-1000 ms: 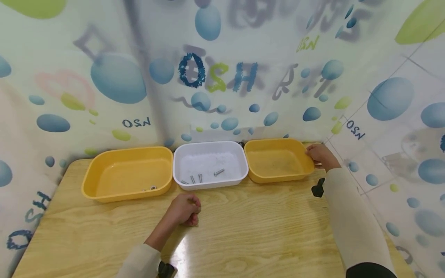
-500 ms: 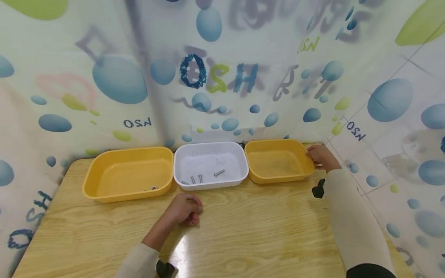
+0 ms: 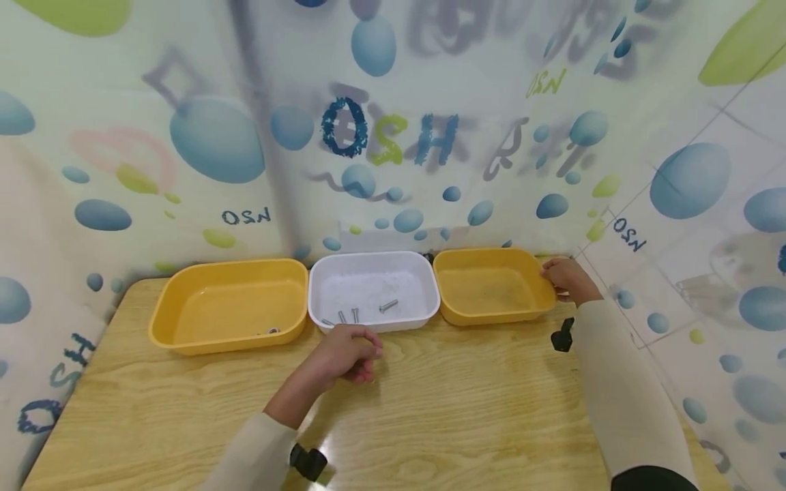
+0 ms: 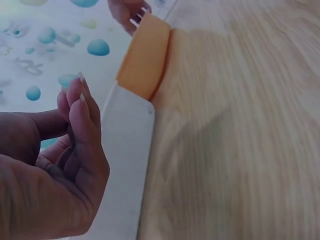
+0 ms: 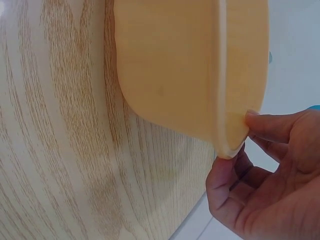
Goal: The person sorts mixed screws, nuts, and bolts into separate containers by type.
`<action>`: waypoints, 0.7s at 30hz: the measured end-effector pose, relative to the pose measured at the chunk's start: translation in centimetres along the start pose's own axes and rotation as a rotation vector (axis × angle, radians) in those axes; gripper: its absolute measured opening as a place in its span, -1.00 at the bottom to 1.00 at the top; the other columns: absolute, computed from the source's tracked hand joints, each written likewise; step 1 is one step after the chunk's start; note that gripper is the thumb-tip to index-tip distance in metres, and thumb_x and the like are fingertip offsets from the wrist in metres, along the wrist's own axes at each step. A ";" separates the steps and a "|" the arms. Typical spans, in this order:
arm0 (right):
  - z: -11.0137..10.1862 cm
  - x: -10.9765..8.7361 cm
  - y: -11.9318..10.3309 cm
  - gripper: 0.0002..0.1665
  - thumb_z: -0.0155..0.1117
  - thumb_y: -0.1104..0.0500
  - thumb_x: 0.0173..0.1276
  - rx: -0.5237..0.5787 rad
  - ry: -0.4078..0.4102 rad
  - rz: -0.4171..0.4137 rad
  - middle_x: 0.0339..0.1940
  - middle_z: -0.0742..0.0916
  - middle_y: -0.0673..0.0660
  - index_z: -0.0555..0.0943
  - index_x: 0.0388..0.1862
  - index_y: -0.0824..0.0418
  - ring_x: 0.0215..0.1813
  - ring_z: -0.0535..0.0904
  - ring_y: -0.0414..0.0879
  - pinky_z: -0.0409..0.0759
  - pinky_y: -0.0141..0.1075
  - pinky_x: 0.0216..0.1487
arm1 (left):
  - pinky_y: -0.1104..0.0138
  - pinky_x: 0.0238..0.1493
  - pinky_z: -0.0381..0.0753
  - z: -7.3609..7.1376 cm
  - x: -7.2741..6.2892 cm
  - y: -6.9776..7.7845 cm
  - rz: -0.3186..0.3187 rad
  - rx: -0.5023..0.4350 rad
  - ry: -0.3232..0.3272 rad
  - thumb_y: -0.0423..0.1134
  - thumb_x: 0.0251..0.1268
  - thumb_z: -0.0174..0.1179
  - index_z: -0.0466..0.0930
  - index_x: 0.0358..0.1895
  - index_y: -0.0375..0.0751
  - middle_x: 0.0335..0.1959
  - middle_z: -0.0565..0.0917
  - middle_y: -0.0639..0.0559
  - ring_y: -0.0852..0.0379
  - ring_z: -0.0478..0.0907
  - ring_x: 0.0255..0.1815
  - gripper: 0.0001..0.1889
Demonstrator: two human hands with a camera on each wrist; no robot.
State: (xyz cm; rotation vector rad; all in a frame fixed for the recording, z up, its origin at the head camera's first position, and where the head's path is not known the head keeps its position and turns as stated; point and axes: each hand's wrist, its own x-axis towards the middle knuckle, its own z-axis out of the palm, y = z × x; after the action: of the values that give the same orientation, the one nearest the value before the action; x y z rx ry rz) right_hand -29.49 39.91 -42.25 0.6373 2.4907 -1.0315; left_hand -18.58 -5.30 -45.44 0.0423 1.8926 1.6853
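My right hand (image 3: 570, 278) pinches the right end rim of the right-hand yellow tray (image 3: 491, 319), thumb inside and fingers outside, as the right wrist view shows. This tray (image 5: 165, 65) stands on the table with nothing seen in it. Before the white tray (image 3: 374, 273) hovers my left hand (image 3: 345, 351), its fingers loosely bent. The left wrist view shows nothing held in the left hand (image 4: 75, 165). Several silver screws lie in the white tray, including a larger screw (image 3: 388, 305) lying apart to the right. The left hand covers part of the white tray's front edge.
A larger yellow tray (image 3: 227, 300) stands at the left, with small metal nuts (image 3: 273, 331) near its front right corner. All three trays stand side by side along the back of the wooden table (image 3: 467, 409). A patterned cloth (image 3: 393, 191) hangs behind and at the sides.
My left hand has moved right and slightly forward, up to the white tray's front edge. The right hand keeps its pinch on the yellow tray. The head view has shifted slightly.
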 end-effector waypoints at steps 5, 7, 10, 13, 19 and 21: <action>0.0 0.0 0.2 -0.49 -0.10 0.14 0.55 0.022 0.010 0.008 -0.01 0.50 0.23 0.26 0.36 0.36 -0.12 0.49 0.03 0.57 -0.18 -0.09 | 0.33 -0.60 0.60 0.6 0.7 1.4 0.007 -0.023 0.024 -0.38 0.24 0.19 0.54 -0.16 -0.35 -0.71 0.47 0.00 0.17 0.52 -0.72 -0.86; 0.0 0.0 0.2 -0.50 -0.09 0.14 0.55 0.031 0.005 0.004 0.00 0.51 0.22 0.27 0.36 0.36 -0.11 0.49 0.03 0.57 -0.16 -0.04 | 0.32 -0.60 0.62 0.8 0.9 1.8 0.006 -0.030 0.049 -0.39 0.22 0.20 0.55 -0.17 -0.35 -0.71 0.47 0.00 0.16 0.52 -0.72 -0.86; 0.1 -0.1 0.1 -0.51 -0.08 0.15 0.55 0.046 0.001 -0.001 0.01 0.50 0.22 0.28 0.34 0.37 -0.07 0.47 0.05 0.57 -0.12 0.04 | 0.32 -0.59 0.62 0.9 1.4 2.6 0.010 -0.046 0.075 -0.40 0.24 0.19 0.54 -0.14 -0.38 -0.71 0.47 -0.01 0.16 0.51 -0.73 -0.84; 0.1 -0.3 0.0 -0.52 -0.09 0.16 0.55 0.054 0.002 -0.005 0.01 0.50 0.23 0.28 0.33 0.38 -0.05 0.46 0.07 0.56 -0.09 0.09 | 0.33 -0.57 0.62 1.0 1.9 3.5 0.013 -0.057 0.091 -0.38 0.28 0.18 0.54 -0.10 -0.39 -0.70 0.49 -0.01 0.17 0.51 -0.72 -0.82; -0.1 -0.4 0.0 -0.52 -0.10 0.17 0.54 0.058 -0.008 0.009 0.01 0.49 0.23 0.28 0.33 0.38 -0.04 0.45 0.07 0.56 -0.10 0.08 | 0.38 -0.58 0.60 1.7 3.3 5.3 0.008 -0.071 0.120 -0.36 0.30 0.19 0.56 -0.16 -0.31 -0.68 0.53 -0.01 0.17 0.54 -0.70 -0.88; -0.1 -0.3 0.0 -0.51 -0.10 0.16 0.55 0.057 -0.008 0.016 0.03 0.49 0.24 0.28 0.34 0.38 -0.03 0.45 0.09 0.56 -0.10 0.09 | 0.40 -0.59 0.59 2.2 3.7 5.9 0.009 -0.086 0.119 -0.36 0.30 0.18 0.56 -0.16 -0.30 -0.68 0.53 -0.01 0.17 0.55 -0.70 -0.89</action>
State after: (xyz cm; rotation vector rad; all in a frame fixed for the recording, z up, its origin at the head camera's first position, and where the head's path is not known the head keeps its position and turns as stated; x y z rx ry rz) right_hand -29.24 39.90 -41.99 0.6678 2.4533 -1.1007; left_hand -22.78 -0.67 -41.58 -0.0857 1.9052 1.8087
